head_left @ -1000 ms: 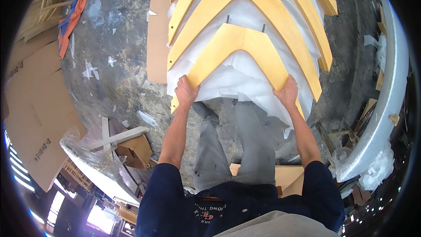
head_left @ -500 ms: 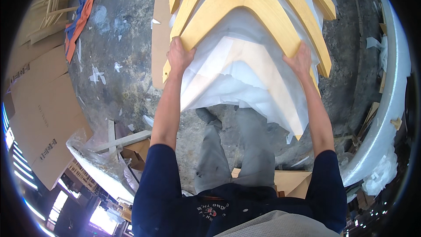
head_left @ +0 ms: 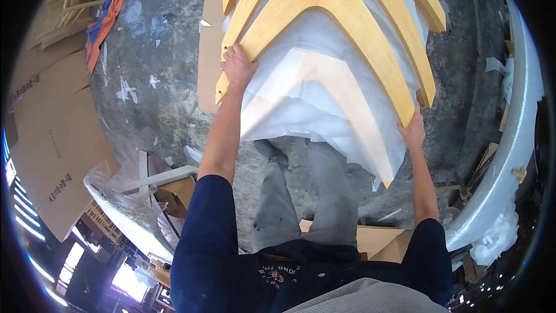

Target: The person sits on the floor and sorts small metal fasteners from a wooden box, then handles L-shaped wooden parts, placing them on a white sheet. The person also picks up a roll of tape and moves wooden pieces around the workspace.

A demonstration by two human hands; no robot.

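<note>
A curved, V-shaped wooden furniture part (head_left: 347, 14) lies on thin white foam sheet, its bend pointing away from me. My left hand (head_left: 238, 66) is closed around its left arm, thumb on the inner edge. Down at the tip of its right arm, my right hand (head_left: 412, 130) grips the wood, with the fingers partly hidden at the outer edge. Closer to me, a translucent foam sheet (head_left: 289, 119) covers another V-shaped part, whose pale outline shows through; one tip pokes out at the lower right.
Similar wooden parts (head_left: 399, 29) lie just beyond, with foam between them. Brown cardboard (head_left: 209, 75) lies under the left side. White scraps (head_left: 126, 94) dot the concrete floor. Cardboard sheets (head_left: 63, 145) stand at left; a long foam-wrapped piece (head_left: 512, 139) curves along the right.
My right hand has slid down the right arm of the wooden part to its tip. My left hand stays on the left arm, slightly higher.
</note>
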